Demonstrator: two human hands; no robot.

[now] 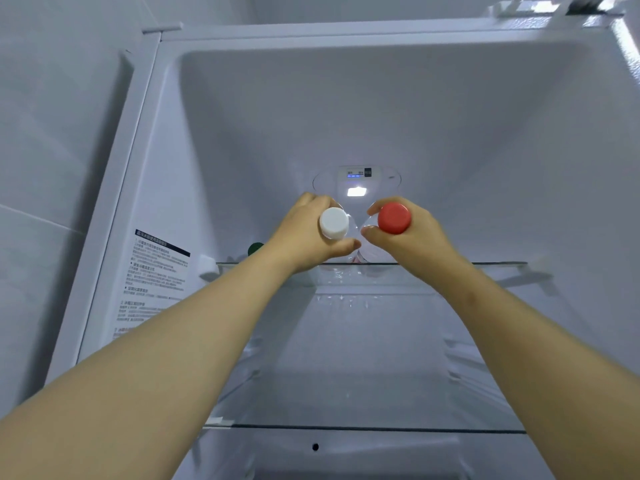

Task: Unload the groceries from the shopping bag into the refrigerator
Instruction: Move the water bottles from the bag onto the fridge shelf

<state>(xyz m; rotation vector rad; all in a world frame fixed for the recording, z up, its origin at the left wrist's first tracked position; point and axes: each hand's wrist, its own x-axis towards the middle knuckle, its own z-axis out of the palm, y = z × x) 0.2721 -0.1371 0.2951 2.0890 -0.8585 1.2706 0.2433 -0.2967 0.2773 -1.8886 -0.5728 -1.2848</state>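
Left hand (311, 233) clamped round white-capped bottle (334, 223), right hand (405, 233) clamped round red-capped bottle (394, 218), both at the front edge of the glass shelf (485, 264). My worry: bottles are close together, so a crooked release could knock one off that edge

Two hands (304, 239) (417, 237), two capped bottles (333, 222) (394, 218), one green cap (255, 248), two glass shelves (457, 264) (381, 427), one label (156, 271).

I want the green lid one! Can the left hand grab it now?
Probably not yet. The left hand grips the white-capped bottle. The green cap sits just left of that hand with nothing between, so a freed hand could likely reach it.
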